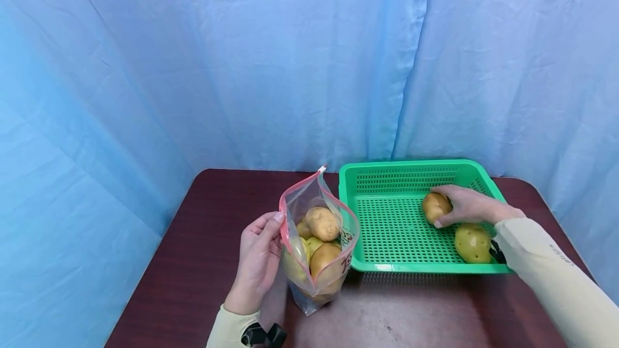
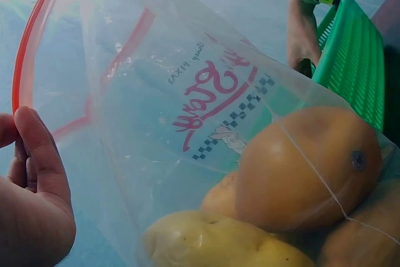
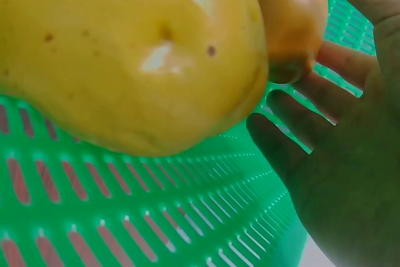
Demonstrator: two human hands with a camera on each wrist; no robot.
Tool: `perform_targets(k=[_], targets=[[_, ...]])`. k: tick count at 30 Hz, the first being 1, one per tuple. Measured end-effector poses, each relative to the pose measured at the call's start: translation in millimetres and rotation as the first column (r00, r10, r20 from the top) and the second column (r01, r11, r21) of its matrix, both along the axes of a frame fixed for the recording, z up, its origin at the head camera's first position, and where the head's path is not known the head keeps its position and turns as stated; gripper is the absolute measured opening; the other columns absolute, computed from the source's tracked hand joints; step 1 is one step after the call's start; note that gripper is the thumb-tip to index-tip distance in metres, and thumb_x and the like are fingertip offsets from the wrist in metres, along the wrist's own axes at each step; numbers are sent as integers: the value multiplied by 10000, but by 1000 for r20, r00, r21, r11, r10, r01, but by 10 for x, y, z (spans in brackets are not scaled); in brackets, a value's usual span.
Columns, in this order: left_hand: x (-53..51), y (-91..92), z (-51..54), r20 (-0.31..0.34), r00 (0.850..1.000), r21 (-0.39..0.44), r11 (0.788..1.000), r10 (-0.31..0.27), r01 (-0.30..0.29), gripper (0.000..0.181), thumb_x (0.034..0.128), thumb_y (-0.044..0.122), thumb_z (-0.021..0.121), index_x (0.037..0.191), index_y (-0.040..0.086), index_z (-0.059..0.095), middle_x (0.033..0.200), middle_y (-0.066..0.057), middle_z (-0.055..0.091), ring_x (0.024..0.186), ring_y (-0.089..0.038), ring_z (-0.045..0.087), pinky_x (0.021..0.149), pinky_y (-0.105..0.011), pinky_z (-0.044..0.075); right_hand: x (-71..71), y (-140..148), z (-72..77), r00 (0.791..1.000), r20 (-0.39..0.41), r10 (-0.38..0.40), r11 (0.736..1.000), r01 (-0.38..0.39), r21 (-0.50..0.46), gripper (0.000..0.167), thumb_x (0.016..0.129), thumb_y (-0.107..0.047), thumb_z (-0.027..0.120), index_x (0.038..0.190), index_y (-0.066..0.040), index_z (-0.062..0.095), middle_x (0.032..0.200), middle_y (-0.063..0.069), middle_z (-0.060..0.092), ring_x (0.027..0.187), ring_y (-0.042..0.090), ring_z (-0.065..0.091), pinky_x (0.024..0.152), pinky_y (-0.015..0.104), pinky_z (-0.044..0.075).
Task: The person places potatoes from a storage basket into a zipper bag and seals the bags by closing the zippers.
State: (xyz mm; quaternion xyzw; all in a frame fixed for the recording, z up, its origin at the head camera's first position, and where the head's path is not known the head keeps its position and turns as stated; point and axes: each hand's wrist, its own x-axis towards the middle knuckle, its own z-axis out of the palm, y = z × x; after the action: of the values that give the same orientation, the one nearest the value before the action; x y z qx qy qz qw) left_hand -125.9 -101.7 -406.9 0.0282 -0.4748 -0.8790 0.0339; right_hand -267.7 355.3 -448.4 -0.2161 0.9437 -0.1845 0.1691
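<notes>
My left hand [image 1: 261,254] pinches the pink rim of a clear zip bag [image 2: 144,123] between thumb and fingers. The bag stands upright with its mouth spread, and several potatoes [image 1: 323,224] lie inside. To its right, a green plastic basket [image 1: 394,268] holds two more potatoes. My right hand [image 1: 466,205] reaches into it, thumb and fingers around a brown potato [image 1: 435,207]. Closer to the front right corner, under my wrist, lies a yellow-green potato [image 1: 473,243]. In the right wrist view, this yellow potato [image 3: 125,60] partly hides the brown one [image 3: 294,17].
Both containers stand on a dark reddish-brown table [image 1: 208,230] with rounded corners. The basket's left wall is right beside the bag. Light blue curtains [image 1: 290,69] hang behind the table and at its left.
</notes>
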Motion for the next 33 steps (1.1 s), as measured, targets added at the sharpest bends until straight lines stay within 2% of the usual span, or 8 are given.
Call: perform_targets(k=[3, 9, 14, 21, 27, 33], targets=[[-1, 0, -4, -6, 1000, 2, 1000, 0, 0, 184, 1019, 24, 592, 916, 89, 730, 766, 2, 673, 662, -70, 622, 612, -177, 529, -3, -1, -23, 1000, -9, -2, 1000, 2, 7, 954, 839, -399, 862, 1497, 113, 399, 1434, 352, 482, 1175, 442, 569, 841, 516, 527], [5, 4, 2, -9, 1000, 4, 1000, 3, -3, 200, 1019, 16, 583, 912, 92, 734, 766, 4, 672, 661, -69, 620, 612, -177, 529, -21, 1, -32, 999, -35, 6, 1000, -6, 8, 861, 844, -328, 855, 1460, 114, 446, 1339, 302, 549, 989, 297, 598, 716, 397, 512], [2, 8, 6, -10, 1000, 7, 1000, 5, -5, 198, 1018, 12, 582, 913, 90, 731, 764, 3, 672, 660, -71, 620, 611, -176, 528, -13, -13, 7, 997, -74, 7, 1000, -8, -9, 816, 833, -306, 867, 1428, 105, 487, 1285, 243, 590, 947, 255, 587, 707, 377, 508], [-7, 20, 6, 3, 1000, -4, 1000, 13, -13, 140, 1014, 34, 608, 946, 59, 728, 788, -10, 682, 687, -81, 635, 642, -189, 546, 0, -33, 130, 996, -91, -10, 1000, 8, -28, 831, 832, -307, 871, 1443, 98, 478, 1333, 275, 562, 1004, 291, 596, 714, 384, 520], [-18, 47, 23, 15, 1000, -7, 1000, 22, -22, 101, 1009, 43, 625, 968, 28, 716, 796, -23, 683, 697, -93, 642, 659, -202, 559, 36, -50, 272, 990, -144, -4, 1000, 1, -21, 887, 823, -419, 876, 1462, 59, 488, 1385, 274, 554, 1184, 411, 570, 839, 512, 542], [-14, 67, 47, 12, 1000, 5, 1000, 19, -19, 124, 1008, 37, 622, 942, 58, 725, 790, -14, 679, 689, -83, 631, 641, -191, 542, 96, -114, 413, 976, -217, 31, 998, -41, -42, 896, 813, -483, 870, 1458, 27, 513, 1395, 233, 569, 1225, 403, 560, 896, 562, 530]])
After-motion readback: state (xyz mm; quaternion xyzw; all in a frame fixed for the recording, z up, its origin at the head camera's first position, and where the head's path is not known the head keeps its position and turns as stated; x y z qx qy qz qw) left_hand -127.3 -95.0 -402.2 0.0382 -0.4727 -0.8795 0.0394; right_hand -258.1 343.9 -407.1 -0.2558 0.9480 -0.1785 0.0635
